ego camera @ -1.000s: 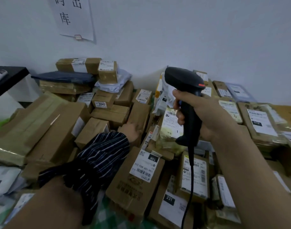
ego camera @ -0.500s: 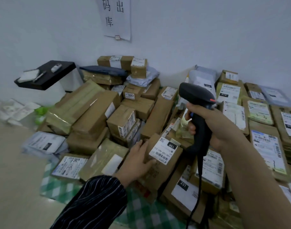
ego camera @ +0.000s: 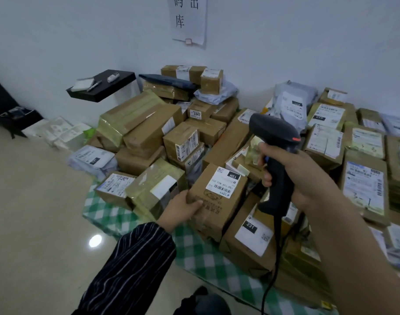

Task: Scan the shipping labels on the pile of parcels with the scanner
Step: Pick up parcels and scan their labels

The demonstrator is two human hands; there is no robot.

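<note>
The front box's label (ego camera: 224,181) reads 15H, another box (ego camera: 196,114) 3347, a parcel (ego camera: 249,226) 231.

One wide-angle view is given, taken from a camera worn on the head. It is aimed forward and down, so the pile of parcels (ego camera: 149,133) is seen from above and close by, the white wall (ego camera: 285,42) behind it, the floor (ego camera: 35,201) at the left.

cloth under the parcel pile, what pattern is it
A green-and-white check; the flat checked cloth shows best in the head view.
</note>
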